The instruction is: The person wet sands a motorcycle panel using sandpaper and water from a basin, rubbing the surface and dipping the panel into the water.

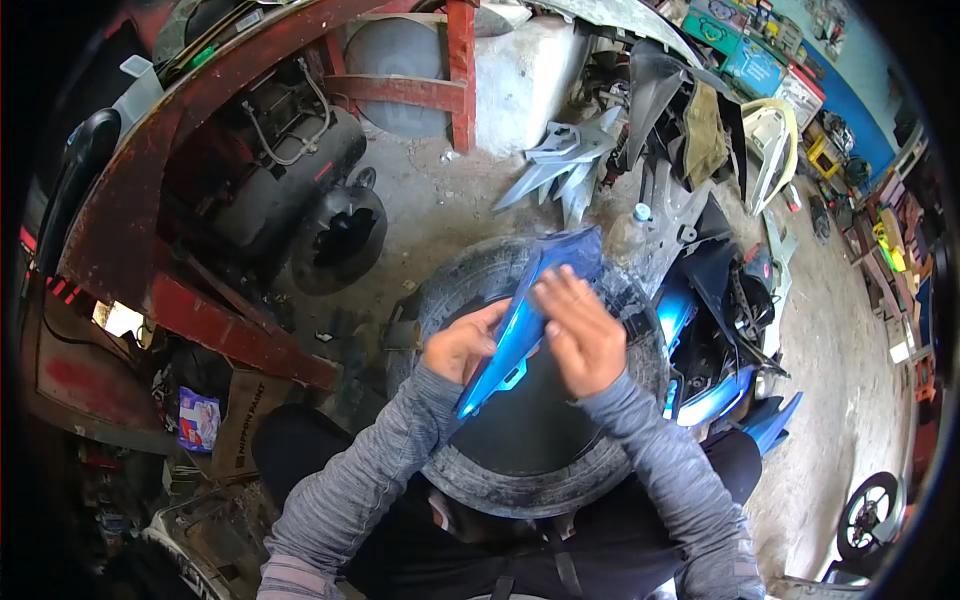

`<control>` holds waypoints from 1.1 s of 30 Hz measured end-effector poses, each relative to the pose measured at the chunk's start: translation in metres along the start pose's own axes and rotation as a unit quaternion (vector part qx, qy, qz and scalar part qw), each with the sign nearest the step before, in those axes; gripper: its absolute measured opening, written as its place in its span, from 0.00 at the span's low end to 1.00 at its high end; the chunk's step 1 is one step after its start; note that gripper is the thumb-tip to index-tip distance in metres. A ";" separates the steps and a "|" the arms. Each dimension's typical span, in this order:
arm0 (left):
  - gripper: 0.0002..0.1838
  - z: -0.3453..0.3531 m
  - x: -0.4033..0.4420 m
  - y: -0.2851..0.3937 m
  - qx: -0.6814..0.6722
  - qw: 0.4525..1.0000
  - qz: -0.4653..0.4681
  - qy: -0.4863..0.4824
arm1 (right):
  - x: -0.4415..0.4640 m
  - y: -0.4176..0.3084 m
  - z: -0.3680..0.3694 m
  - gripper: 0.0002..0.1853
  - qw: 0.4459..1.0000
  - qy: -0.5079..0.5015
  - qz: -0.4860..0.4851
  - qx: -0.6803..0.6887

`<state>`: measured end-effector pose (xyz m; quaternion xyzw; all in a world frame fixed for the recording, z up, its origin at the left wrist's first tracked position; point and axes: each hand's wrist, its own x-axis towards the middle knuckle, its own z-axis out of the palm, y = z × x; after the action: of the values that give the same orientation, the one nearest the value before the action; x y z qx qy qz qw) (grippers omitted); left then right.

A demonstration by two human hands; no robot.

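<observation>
A glossy blue panel [517, 335] is held at a slant above a round black tub [475, 495] between my knees. My left hand [462, 345] grips the panel's left edge, with the thumb over its face. My right hand [583, 335] is at the panel's upper right side, its fingers together and slightly blurred; what they hold, if anything, does not show. Dark liquid or a dark bottom [535, 420] shows inside the tub under the panel.
A clear bottle [627, 235] with a blue cap stands behind the tub. Blue and black fairings [700, 330] lie at the right, silver panels [572, 165] ahead. A red wooden bench [240, 330] and a tank [290, 165] are at the left.
</observation>
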<state>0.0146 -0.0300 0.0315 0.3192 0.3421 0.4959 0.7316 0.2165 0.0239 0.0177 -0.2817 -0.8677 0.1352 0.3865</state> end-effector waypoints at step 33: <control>0.29 0.012 0.000 -0.007 0.022 0.992 0.029 0.123 | -0.005 -0.012 -0.003 0.25 0.997 0.022 0.036 0.064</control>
<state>0.0278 -0.0337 0.0325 0.2813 0.4312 0.5446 0.6621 0.2170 0.0110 0.0226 -0.2908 -0.8376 0.1980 0.4179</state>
